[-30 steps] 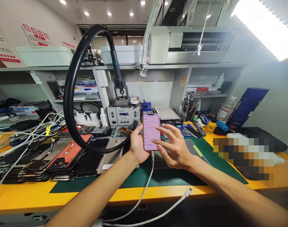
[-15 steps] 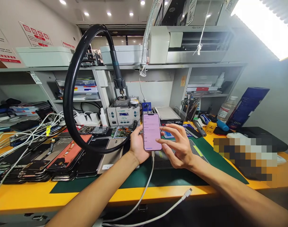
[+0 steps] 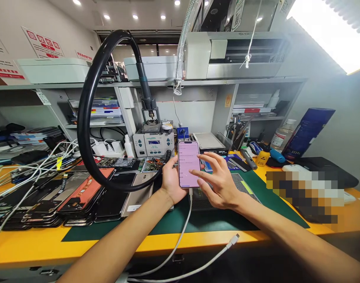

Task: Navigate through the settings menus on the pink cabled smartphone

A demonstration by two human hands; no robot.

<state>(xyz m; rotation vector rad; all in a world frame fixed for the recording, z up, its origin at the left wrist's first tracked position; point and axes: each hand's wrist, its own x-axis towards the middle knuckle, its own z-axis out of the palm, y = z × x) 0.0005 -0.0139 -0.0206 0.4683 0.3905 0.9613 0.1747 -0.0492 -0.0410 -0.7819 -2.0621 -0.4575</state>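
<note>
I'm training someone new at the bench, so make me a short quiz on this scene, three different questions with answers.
1. Which hand holds the slim rectangular phone with the lit pinkish screen?
2. The thin white cable meets the phone at its: a) top edge, b) left edge, c) bottom edge?
3. True or false: the thick, curved black hose arches right of the phone.

Key: 1. Left hand. 2. c. 3. False; it arches left.

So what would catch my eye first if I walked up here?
Probably the thick black hose, looping tall left of the middle. Then the lit phone at the center, lying in the left hand, with fingers of the right hand over its lower part. The bright lamp at upper right also glares.
</note>
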